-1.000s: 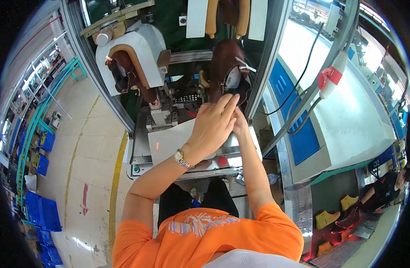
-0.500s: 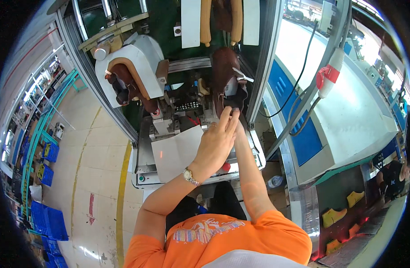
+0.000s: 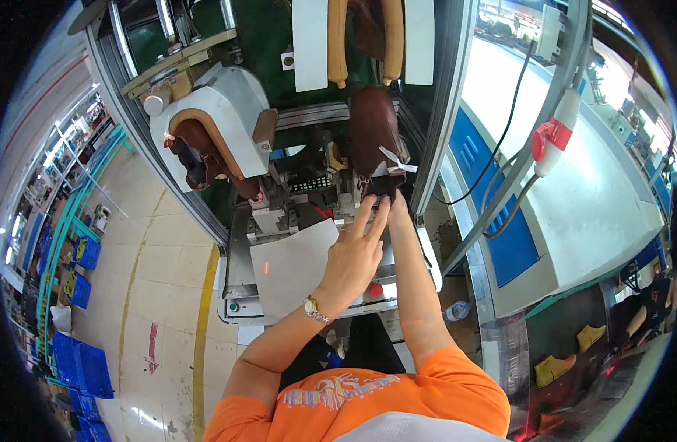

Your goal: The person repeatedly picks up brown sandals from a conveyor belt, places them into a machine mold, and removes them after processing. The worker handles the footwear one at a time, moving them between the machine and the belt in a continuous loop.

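Observation:
A brown leather shoe upper (image 3: 374, 125) sits on the right-hand station of the machine, toe pointing away from me. White ties (image 3: 394, 163) stick out at its side, and its dark collar (image 3: 383, 186) faces me. My left hand (image 3: 355, 258), with a wristwatch, reaches up to that collar. Its index and middle fingers are long and slightly apart, their tips pressed onto the dark edge; the thumb is hidden. Close behind is my right hand (image 3: 397, 205), at the collar's right underside, its fingers mostly hidden. Another brown upper (image 3: 198, 151) is clamped at the left station.
A white arched clamp with tan padding (image 3: 232, 96) surrounds the left upper. Above the right one hang padded tan jaws (image 3: 338, 44). A white sheet (image 3: 290, 265) and red button (image 3: 375, 290) lie near me. A metal post (image 3: 511, 177) with a red-and-white plug (image 3: 556, 132) stands right.
My hands have drawn slightly toward me at the collar. The left fingers have spread a little, and the dark collar now covers the pale opening seen before. The whole view has shifted slightly.

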Tool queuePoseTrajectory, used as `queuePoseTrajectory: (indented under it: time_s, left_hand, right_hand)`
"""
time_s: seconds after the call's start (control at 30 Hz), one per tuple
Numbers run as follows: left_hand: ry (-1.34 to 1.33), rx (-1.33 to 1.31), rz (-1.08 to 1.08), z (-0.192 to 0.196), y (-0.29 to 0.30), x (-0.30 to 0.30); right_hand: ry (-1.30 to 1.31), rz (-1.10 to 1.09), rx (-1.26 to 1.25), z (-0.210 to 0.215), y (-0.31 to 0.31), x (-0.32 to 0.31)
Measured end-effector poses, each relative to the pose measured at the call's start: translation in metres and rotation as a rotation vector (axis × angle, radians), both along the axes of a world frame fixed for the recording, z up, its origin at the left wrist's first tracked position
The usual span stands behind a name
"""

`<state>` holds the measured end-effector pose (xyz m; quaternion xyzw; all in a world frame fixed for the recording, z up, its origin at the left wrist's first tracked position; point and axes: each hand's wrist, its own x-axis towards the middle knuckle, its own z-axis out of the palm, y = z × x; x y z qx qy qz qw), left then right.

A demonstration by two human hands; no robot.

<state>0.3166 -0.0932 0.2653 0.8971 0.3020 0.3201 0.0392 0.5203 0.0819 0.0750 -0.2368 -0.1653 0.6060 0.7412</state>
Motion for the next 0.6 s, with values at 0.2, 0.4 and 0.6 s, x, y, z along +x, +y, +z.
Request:
queuePoseTrajectory:
  time_s: [0.2, 0.4, 0.6]
  left_hand:
    - [0.031, -0.041, -0.034, 0.004, 0.0, 0.009]
    - [0.079, -0.055, -0.028, 0.005, -0.003, 0.013]
    - [0.125, -0.04, -0.011, 0.005, -0.002, 0.009]
  right_hand:
    - [-0.075, -0.008, 0.049, 0.003, -0.015, 0.013]
    - [-0.083, -0.083, 0.032, 0.004, -0.019, 0.014]
    - [-0.04, -0.041, 0.018, 0.013, -0.029, 0.007]
